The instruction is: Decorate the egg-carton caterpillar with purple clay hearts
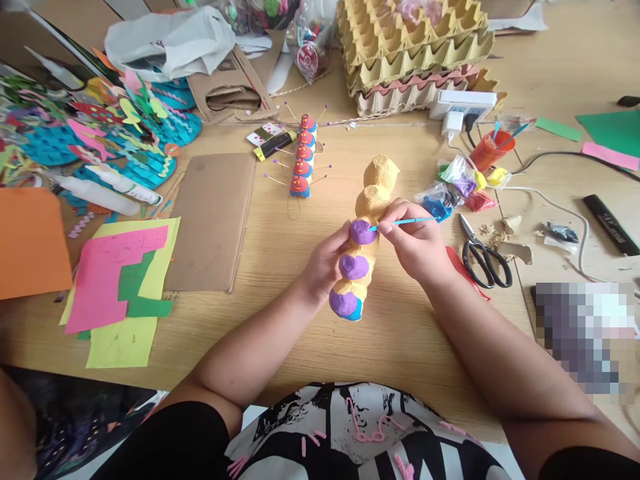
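A strip of egg carton [376,200] with a row of yellow bumps is held above the table, tilted away from me. Its three nearest bumps carry purple clay [354,267], and a patch of blue clay [357,311] shows at the near end. Around its left side, my left hand [327,260] is closed, some fingers hidden behind the strip. Pinched in my right hand [415,240] is a thin blue modelling tool [405,221], its tip touching the third purple patch. Beyond stands a finished red and blue egg-carton caterpillar [304,160] with stick legs.
Black scissors [485,257] lie right of my right hand, near bagged coloured clay [463,177] and an orange cup [487,150]. Stacked egg trays [410,60] and a power strip [463,103] stand behind. Cardboard [213,220] and coloured paper [110,280] lie left.
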Available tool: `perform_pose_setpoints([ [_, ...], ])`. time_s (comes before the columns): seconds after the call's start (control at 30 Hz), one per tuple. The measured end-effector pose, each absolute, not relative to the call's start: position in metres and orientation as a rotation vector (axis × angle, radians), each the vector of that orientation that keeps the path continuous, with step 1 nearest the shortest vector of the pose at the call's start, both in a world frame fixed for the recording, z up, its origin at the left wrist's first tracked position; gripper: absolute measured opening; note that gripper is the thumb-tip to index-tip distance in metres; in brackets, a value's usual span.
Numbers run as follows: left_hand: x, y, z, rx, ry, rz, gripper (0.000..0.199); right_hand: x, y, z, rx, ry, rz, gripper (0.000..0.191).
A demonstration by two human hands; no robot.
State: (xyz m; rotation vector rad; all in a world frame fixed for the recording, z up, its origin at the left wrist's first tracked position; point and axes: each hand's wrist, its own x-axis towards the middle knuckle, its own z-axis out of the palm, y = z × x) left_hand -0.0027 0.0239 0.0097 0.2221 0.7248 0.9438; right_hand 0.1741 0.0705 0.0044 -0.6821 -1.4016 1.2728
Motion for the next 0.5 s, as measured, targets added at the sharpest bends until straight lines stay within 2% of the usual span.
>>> perform_pose_setpoints([
  [0.5,-0.0043,0.0232,0.0054,0.183,0.721,0.898,0.028,0.1747,0.0713,0.006,-0.677,-1.405,1.288,0.031],
])
